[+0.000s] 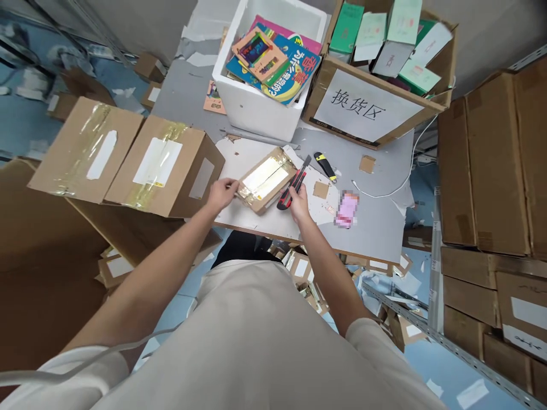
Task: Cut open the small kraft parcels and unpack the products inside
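Note:
A small taped cardboard box [267, 177] with a white label lies tilted on the table in front of me. A slit-like dark line runs along its label. My left hand [222, 195] is closed on the box's left end, thumb and fingers pinched at its corner. In my right hand [299, 204] is a red and black box cutter [292, 187], its blade end pointing up and away beside the box's right side. Just beyond that hand lies a second, yellow and black box cutter [325, 167].
A white foam box [260, 114] of books and a carton [318, 94] of green-and-white boxes stand at the back. Two large taped cartons [158, 165] sit at left. A pink blurred item [347, 209], cardboard scraps [320, 189] and a white cable [395, 192] lie at right.

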The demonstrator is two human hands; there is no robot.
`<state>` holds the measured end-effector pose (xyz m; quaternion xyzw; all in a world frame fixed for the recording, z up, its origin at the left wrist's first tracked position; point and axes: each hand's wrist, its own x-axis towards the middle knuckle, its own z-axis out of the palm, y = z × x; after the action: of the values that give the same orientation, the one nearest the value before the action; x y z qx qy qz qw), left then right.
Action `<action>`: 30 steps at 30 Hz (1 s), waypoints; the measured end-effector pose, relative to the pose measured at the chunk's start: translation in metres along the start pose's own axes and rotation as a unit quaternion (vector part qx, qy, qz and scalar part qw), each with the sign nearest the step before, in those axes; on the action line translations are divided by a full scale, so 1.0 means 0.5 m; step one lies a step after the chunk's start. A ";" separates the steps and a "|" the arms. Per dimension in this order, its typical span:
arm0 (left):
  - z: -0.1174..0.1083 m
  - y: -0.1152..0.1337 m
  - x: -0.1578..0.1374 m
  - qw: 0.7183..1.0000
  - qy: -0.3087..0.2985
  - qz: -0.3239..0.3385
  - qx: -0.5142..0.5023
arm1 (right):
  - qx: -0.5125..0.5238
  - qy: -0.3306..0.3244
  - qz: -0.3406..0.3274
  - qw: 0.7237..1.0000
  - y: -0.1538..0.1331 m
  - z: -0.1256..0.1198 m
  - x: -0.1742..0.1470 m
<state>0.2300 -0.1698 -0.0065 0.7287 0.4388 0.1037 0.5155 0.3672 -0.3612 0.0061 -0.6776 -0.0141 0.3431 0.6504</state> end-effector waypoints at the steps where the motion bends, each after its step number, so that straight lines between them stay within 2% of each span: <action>1: 0.009 -0.009 -0.029 0.999 -0.007 -0.022 -0.032 | -0.006 0.003 -0.007 1.000 -0.005 -0.003 0.017; 4: 0.040 -0.026 -0.099 0.994 0.031 -0.061 -0.087 | -0.023 -0.016 -0.021 0.999 -0.005 -0.008 0.051; 6: 0.055 -0.030 -0.123 0.992 0.053 -0.067 -0.095 | -0.034 -0.027 -0.026 0.999 0.004 -0.009 0.051; 9: 0.058 -0.028 -0.129 0.993 0.065 -0.060 -0.075 | -0.040 -0.011 -0.032 0.999 0.018 -0.015 0.023; 12: 0.044 -0.022 -0.113 0.997 0.069 -0.024 -0.037 | -0.055 0.022 -0.036 0.998 0.031 -0.031 -0.027; 15: 0.027 -0.005 -0.078 0.998 0.058 0.022 0.014 | -0.036 0.021 -0.007 0.999 0.050 -0.051 -0.083; 18: 0.013 0.030 -0.020 0.993 0.029 0.081 0.084 | 0.069 0.001 0.045 0.997 0.075 -0.054 -0.137; 20: 0.009 0.060 0.028 0.981 0.006 0.145 0.131 | 0.130 -0.005 0.081 0.988 0.091 -0.042 -0.167; 23: 0.011 0.097 0.102 0.956 -0.058 0.214 0.190 | 0.157 -0.004 0.111 0.981 0.107 -0.010 -0.196; 27: 0.025 0.106 0.176 0.937 -0.148 0.207 0.238 | 0.156 0.014 0.108 0.982 0.111 0.028 -0.197; 30: 0.027 0.091 0.199 0.947 -0.112 0.176 0.245 | 0.153 0.031 0.101 0.983 0.101 0.029 -0.179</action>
<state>0.3214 -0.1082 -0.0041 0.9052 0.2545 -0.0003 0.3403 0.2702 -0.3980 0.0019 -0.5782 0.1270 0.3836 0.7088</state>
